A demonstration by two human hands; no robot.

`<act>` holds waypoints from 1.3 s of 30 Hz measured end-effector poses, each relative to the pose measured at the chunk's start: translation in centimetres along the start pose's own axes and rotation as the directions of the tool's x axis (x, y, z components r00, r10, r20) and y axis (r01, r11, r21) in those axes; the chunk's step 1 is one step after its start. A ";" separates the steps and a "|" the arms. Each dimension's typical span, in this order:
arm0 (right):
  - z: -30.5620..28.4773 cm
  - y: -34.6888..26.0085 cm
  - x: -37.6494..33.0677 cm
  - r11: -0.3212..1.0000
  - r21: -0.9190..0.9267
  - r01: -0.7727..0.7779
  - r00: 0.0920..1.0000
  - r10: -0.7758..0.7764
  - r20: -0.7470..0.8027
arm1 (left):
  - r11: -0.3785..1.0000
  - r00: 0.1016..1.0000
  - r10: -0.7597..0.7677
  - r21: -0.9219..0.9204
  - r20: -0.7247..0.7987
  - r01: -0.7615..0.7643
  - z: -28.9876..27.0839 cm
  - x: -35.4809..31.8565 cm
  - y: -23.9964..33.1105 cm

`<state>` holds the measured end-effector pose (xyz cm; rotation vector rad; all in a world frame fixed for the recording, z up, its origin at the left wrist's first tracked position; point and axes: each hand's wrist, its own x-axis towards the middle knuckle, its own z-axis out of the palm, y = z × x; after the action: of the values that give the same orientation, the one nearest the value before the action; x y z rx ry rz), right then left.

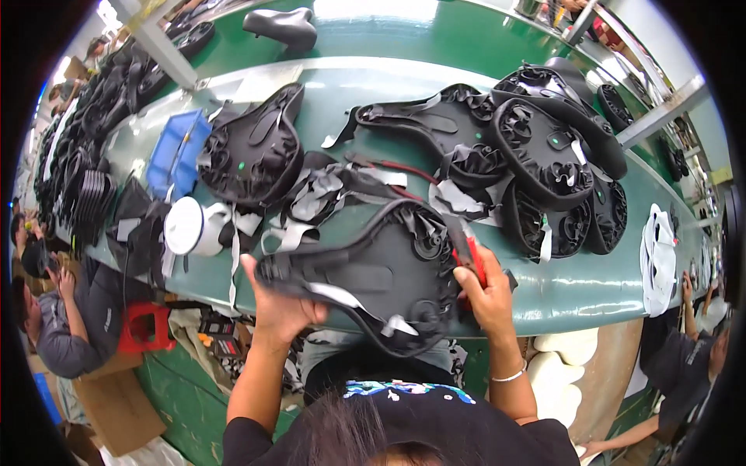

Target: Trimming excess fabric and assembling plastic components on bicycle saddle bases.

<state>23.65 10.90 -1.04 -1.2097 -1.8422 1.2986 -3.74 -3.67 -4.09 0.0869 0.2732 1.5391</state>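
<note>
A black bicycle saddle [373,272] is held underside up just in front of me at the table's near edge. Its narrow nose lies to the left, and gathered cover edges and strips of white material show along its rim. My left hand [281,309] is closed around the nose, thumb on one side and fingers on the other. My right hand [488,293] grips a red-handled tool [474,262] against the wide end's right rim. Motion blurs the tool's head, so I cannot tell pliers from scissors. Another red-handled tool [396,166] lies just beyond the saddle.
More upturned saddles [260,147] lie across the green table [342,233], several stacked at the right [544,151]. On the left stand a blue bin [177,153] and a white round container [186,227]. White cut pieces [659,260] sit far right. Other people work at both sides.
</note>
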 end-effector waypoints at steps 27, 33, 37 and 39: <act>2.2 -1.4 -10.4 0.808 -0.518 0.281 0.954 -0.176 0.244 | 0.505 0.763 0.536 0.862 -0.361 0.053 5.6 0.9 0.7; 3.2 -5.1 -4.1 0.951 -0.147 0.272 0.962 -0.272 0.024 | 0.477 0.666 0.683 0.873 -0.299 -0.098 5.8 -1.3 -2.3; 4.8 -4.9 2.1 0.865 -0.219 0.451 0.892 -0.447 0.067 | 0.403 0.536 0.816 0.878 -0.217 -0.259 4.4 -1.0 -4.5; 2.9 -4.5 3.4 0.985 0.099 0.142 0.990 -0.138 -0.040 | 0.156 0.430 0.896 0.985 -0.111 -0.072 2.0 -1.5 -4.2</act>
<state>18.28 12.24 1.93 -1.0237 -1.7813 1.2699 0.84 -5.11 -2.89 0.5270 2.0511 1.9229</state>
